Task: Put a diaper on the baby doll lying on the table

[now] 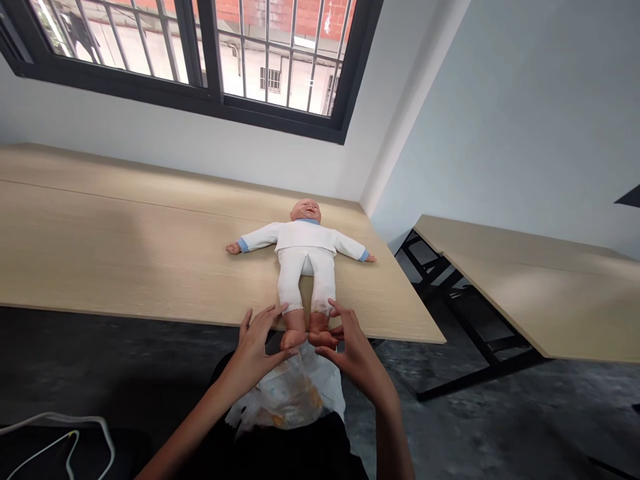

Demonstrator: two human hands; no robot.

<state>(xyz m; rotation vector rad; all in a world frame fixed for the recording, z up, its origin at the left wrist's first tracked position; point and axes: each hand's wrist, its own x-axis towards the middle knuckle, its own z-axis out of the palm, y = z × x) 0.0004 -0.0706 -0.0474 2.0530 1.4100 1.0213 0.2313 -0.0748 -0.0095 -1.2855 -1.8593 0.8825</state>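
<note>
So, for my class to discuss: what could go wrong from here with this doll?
The doll's feet reach past the near edge of the table, so a pull toward the person might slide it off.

The left hand and right hand flank the feet without visibly closing around them, so any hold could slip.

The crumpled translucent sheet just below might catch on the feet.

Between the curved left hand [257,340] and right hand [355,343] sit the bare feet [293,339] of a baby doll [306,239] in white clothes [323,267], lying face-up on the desk [150,267] beyond them, with crumpled translucent plastic [293,393] below the hands and a barred window [215,87] farther ahead.
</note>
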